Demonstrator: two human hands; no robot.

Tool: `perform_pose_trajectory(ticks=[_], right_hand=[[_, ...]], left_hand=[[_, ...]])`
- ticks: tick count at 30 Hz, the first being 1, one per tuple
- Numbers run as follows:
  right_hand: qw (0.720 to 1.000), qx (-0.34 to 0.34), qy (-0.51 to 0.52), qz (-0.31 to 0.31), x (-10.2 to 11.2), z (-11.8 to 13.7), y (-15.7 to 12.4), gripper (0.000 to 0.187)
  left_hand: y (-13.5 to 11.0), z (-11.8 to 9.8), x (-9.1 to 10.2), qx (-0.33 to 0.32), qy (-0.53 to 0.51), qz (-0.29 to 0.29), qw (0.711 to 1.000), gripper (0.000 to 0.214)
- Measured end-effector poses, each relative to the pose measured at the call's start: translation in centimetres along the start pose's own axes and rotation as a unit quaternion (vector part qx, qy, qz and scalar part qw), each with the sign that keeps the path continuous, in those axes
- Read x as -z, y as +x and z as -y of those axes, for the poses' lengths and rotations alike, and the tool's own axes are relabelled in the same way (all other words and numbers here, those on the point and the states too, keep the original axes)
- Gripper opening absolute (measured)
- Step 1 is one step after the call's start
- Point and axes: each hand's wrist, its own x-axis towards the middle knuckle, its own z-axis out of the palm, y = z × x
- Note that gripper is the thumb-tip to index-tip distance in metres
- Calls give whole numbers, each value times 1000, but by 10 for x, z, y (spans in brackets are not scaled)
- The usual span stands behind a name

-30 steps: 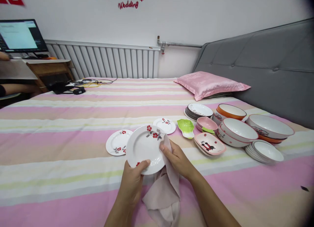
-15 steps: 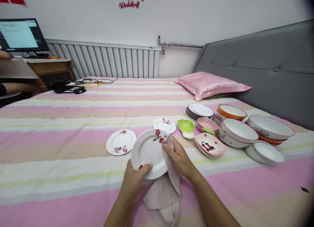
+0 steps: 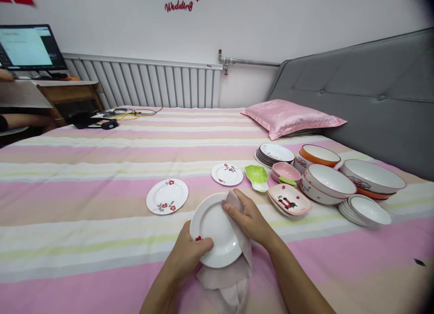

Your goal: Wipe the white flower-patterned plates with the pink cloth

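White, glossy and round, a ceramic plate with a red flower on its rim [image 3: 217, 228] is held tilted over a pink, cream and white striped bedspread [image 3: 101, 223]. The left hand [image 3: 190, 253] grips its left edge, thumb on the face; the right hand [image 3: 249, 216] pinches a pale mauve cloth [image 3: 230, 278] over the right edge. This looks like rim wiping; covering more rim would call for turning the plate under the cloth. Beyond lie two white plates with red flowers [image 3: 167, 196] and, rightward, a green leaf-shaped dish [image 3: 257, 176] and white bowls [image 3: 330, 183].
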Motion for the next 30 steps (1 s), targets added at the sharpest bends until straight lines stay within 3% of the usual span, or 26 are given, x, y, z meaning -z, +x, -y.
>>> perform_pose_trajectory(ticks=[7,16,24,30], right_hand=[[1000,7,18,-11,1,6,1,20],[1000,2,-7,-20,-1,1,2,24],[1000,-4,12,-6,-3,-2,0,25],[999,3,37,-15,-2,2,1,28]], left_hand=[[5,7,-5,-26,7,-9,1000,20],[11,12,-7,-38,-96,-154,983,37],[8,8,-10,-60,-119,-162,978,34],[8,9,-7,-31,-52,-167,984,36]])
